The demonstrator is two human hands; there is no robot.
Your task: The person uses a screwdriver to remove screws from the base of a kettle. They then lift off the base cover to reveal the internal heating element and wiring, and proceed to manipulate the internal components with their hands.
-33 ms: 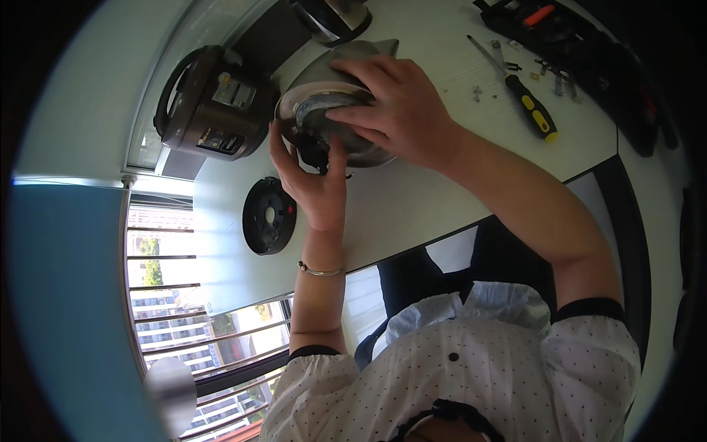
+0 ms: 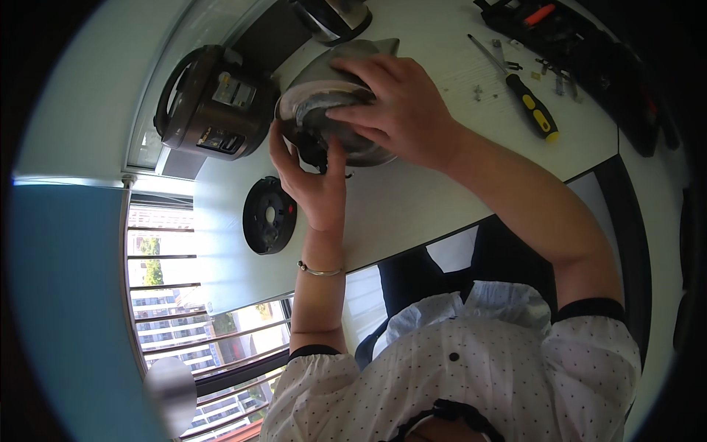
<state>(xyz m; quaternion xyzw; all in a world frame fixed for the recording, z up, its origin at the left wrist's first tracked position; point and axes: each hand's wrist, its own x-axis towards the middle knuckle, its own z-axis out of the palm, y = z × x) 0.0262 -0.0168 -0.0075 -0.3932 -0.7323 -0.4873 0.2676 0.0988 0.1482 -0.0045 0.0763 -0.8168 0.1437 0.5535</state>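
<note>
A metal kettle (image 2: 318,72) lies tilted on the table, its spout toward the far right and its open underside turned toward me. My right hand (image 2: 414,114) grips it from the right, fingers spread over the body and the underside rim. At the near left of the underside, my left hand (image 2: 317,188) pinches a black plastic part (image 2: 313,153) between thumb and fingers. Whether that part is fixed to the kettle or loose, I cannot tell. Nearer me, left of my left wrist, sits a round black plastic base cover (image 2: 269,234) with a hole in its middle.
A brown electric cooker (image 2: 193,110) stands left of the kettle, and another shiny metal vessel (image 2: 331,20) behind it. To the right lie a black and yellow screwdriver (image 2: 532,107), several small metal parts (image 2: 560,82) and a black tool bag (image 2: 607,70). A barred window (image 2: 166,295) is at the left.
</note>
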